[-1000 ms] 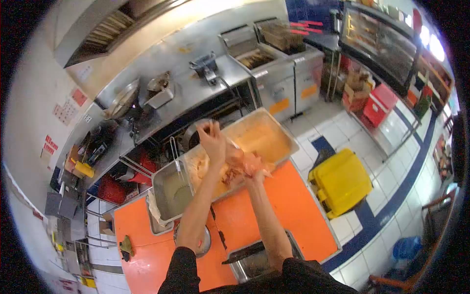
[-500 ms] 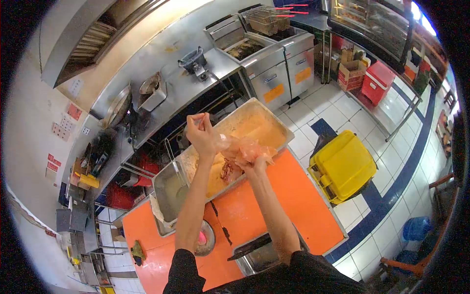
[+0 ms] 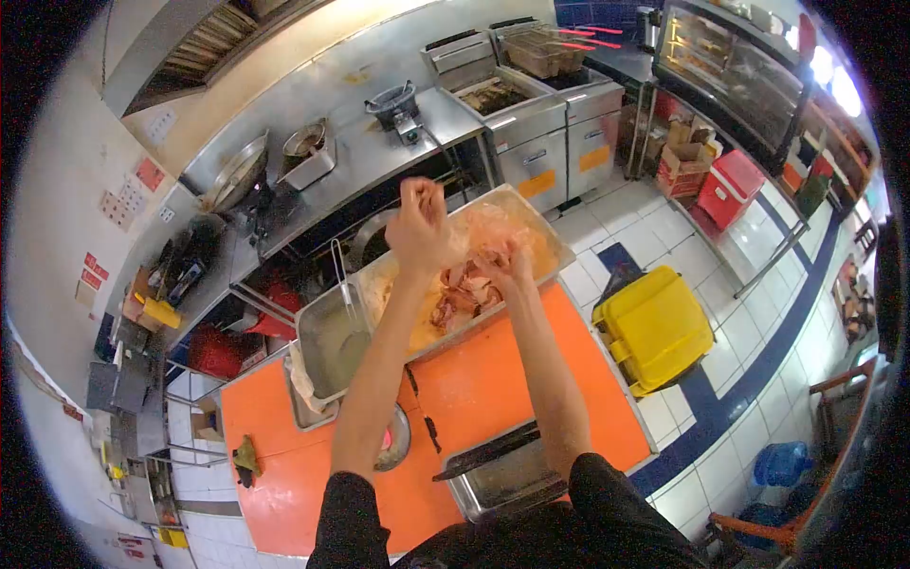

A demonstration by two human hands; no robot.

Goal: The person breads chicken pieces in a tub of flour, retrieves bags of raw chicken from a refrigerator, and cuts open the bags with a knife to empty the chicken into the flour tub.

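A long metal tray point(image 3: 559, 254) holds orange-yellow powder, with raw meat pieces point(image 3: 466, 292) heaped in its middle. Above it, a clear plastic bag point(image 3: 488, 226) hangs blurred between my hands. My left hand point(image 3: 422, 228) is raised over the tray's far side, fingers curled closed; what they pinch looks like the bag but is partly hidden. My right hand point(image 3: 509, 266) is lower, just over the meat, its fingers closed on the bag. Left of the powder sits a metal pan of cloudy liquid point(image 3: 327, 356), with a long-handled strainer point(image 3: 343, 284) resting in it.
Under my forearms is an orange table point(image 3: 474, 403), bearing a steel container point(image 3: 502, 479) and a round bowl point(image 3: 393, 446). A yellow lidded bin point(image 3: 659, 327) stands to the right. Fryers point(image 3: 531, 142) and a steel counter point(image 3: 355, 161) line the back.
The meat that was partly in the bag now lies in the tray. The bag looks emptier and blurred. My left hand has risen and shifted right; the view has turned slightly.
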